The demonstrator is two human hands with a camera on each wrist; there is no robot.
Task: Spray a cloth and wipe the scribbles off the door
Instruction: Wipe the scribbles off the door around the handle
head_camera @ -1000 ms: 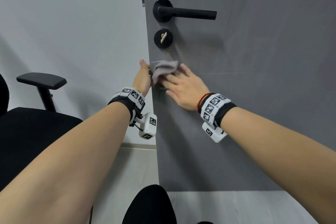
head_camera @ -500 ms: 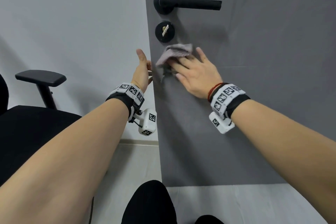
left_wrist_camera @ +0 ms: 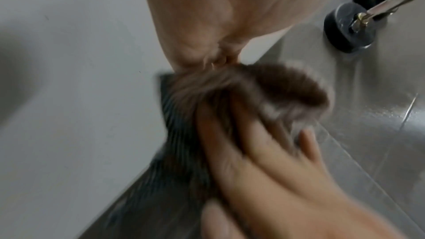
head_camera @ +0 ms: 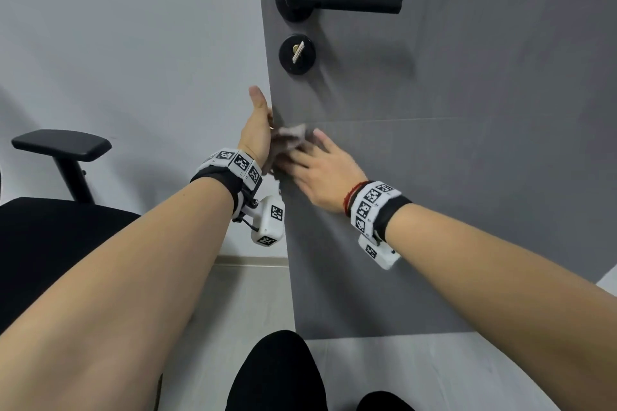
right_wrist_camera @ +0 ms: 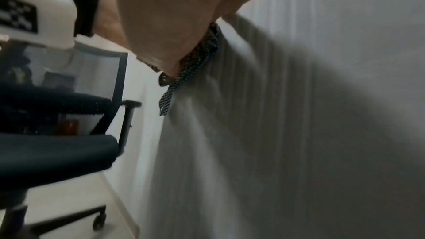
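Black office chair (head_camera: 50, 227) stands left beside a pale wall (head_camera: 133, 43); possibly an amber object (right_wrist_camera: 69, 126) behind it

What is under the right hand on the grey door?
Under the right hand a crumpled grey-brown cloth is pressed flat against the grey door. Whether scribbles remain beneath the cloth cannot be seen.

Bare forearms, sleeveless. White wristbands (head_camera: 238, 162) printed with black square markers over black straps. White marker-tagged camera blocks (head_camera: 269, 220) slung beneath each wrist. Red cord bracelet (head_camera: 351, 196) at right of centre. Black trousers (head_camera: 277, 374) along bottom edge.
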